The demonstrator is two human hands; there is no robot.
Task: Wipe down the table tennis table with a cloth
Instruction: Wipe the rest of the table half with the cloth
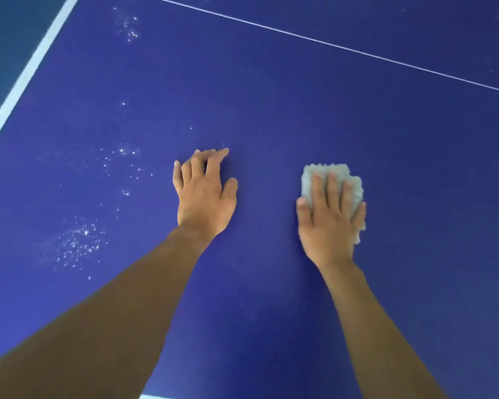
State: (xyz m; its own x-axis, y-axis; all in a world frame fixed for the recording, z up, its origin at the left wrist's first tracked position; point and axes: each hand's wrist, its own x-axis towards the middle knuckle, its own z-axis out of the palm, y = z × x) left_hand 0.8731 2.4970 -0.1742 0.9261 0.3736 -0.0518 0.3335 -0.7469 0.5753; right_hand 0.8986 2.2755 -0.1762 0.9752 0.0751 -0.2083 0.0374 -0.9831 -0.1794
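Note:
The blue table tennis table fills the view. My right hand lies flat on a folded grey-white cloth and presses it onto the table surface; the cloth shows beyond my fingertips and along the right side of the hand. My left hand rests on the bare table to the left of the cloth, fingers slightly bent, holding nothing. White specks and droplets are scattered over the table to the left of my left hand.
A wide white edge stripe runs along the table's left side, with darker floor beyond it. A thin white centre line crosses the far part of the table. More specks lie near the far left.

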